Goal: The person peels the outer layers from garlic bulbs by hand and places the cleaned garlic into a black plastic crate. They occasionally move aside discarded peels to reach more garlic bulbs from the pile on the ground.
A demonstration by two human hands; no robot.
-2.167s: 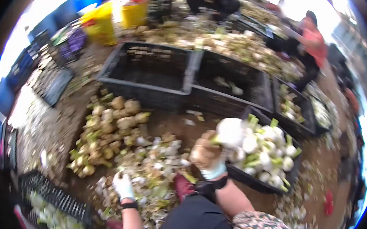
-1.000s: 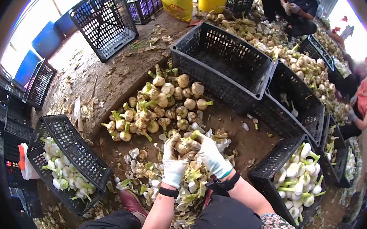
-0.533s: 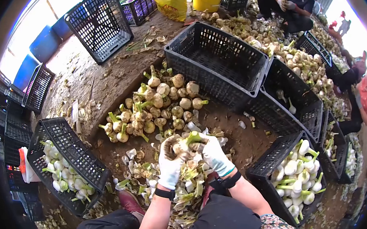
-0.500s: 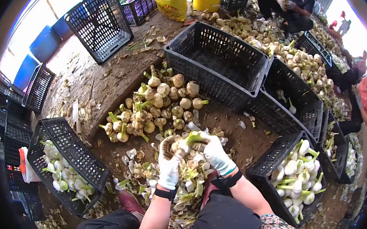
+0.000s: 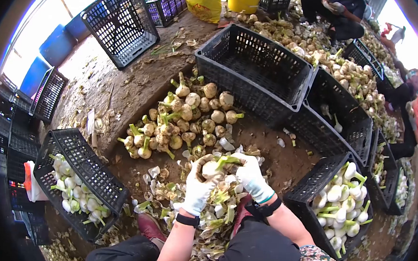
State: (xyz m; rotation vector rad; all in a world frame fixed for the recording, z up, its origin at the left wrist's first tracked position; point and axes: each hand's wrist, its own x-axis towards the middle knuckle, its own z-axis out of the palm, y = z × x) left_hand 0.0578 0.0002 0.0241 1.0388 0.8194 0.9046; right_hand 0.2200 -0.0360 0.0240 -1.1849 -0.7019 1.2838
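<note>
A garlic bulb with a green stem is held up between my two gloved hands. My left hand wraps its fingers and thumb round the bulb. At the stem side, the fingers of my right hand are closed on the same bulb; their tips are partly hidden. Both white gloves have dirt-darkened fingers. Below the hands lies a heap of peeled skins and stem scraps between my shoes. Just beyond them is a pile of unpeeled garlic bulbs with brownish skins.
Black crates of clean white garlic stand at the left and right. Ahead is a large black crate, with another crate holding a few bulbs beside it. More garlic and people are farther back.
My view has shifted slightly, so the surroundings sit a little to the right. Both hands stay on the garlic bulb, and more of its pale side now shows.
</note>
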